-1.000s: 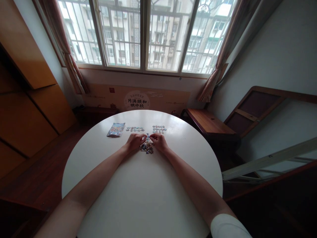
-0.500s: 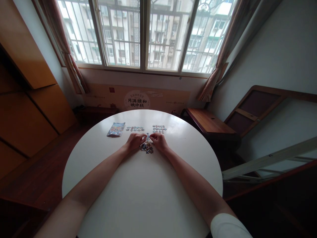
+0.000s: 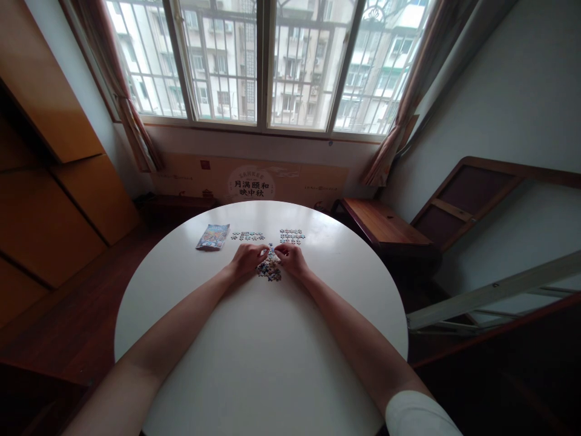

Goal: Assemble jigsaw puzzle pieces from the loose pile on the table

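My left hand (image 3: 246,258) and my right hand (image 3: 293,259) rest on a round white table (image 3: 267,345), fingertips meeting over a small heap of loose jigsaw pieces (image 3: 269,271). Both hands are curled in a pinch on tiny pieces (image 3: 271,249) held between them. Just beyond the hands lie two flat groups of joined pieces, one to the left (image 3: 247,236) and one to the right (image 3: 292,235). A colourful puzzle packet (image 3: 213,236) lies further left.
A barred window (image 3: 267,60) with curtains fills the far wall, with a printed cardboard panel (image 3: 249,180) below it. A wooden bench (image 3: 384,224) stands at the right, wooden cabinets (image 3: 49,181) at the left, and a leaning frame (image 3: 472,200) beside a pale beam (image 3: 494,293).
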`<action>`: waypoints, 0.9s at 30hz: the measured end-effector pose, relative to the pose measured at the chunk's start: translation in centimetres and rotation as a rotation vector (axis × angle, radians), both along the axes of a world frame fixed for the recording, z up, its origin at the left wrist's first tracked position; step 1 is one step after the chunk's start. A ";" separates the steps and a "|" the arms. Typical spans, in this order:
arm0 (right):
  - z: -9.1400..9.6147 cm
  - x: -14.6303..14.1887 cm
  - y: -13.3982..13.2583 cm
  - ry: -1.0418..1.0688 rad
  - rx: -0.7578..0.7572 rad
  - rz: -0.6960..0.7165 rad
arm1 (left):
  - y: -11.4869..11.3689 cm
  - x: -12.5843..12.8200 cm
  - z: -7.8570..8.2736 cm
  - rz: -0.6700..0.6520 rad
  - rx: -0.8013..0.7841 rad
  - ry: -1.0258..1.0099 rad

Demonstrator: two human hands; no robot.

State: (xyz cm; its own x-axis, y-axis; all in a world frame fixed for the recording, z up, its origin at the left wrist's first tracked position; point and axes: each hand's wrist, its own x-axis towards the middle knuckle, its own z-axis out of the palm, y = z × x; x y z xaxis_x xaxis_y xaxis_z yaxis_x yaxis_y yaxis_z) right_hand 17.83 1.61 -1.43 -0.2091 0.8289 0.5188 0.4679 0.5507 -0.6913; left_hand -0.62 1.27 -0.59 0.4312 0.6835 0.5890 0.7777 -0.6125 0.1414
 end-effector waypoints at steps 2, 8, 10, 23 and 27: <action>0.0 0.0 0.0 -0.004 -0.002 -0.004 | -0.1 0.0 0.1 -0.001 -0.001 -0.002; 0.1 0.0 -0.1 -0.005 0.003 0.002 | -0.2 0.0 0.3 -0.005 -0.004 0.002; 0.1 0.0 -0.1 -0.009 -0.001 0.000 | -0.2 0.0 0.3 -0.004 -0.003 0.001; 0.2 0.0 -0.1 -0.006 0.007 0.002 | -0.3 0.0 0.3 0.002 0.004 0.016; 0.3 0.0 -0.3 -0.009 0.005 0.004 | -0.1 0.0 0.2 -0.004 -0.002 0.010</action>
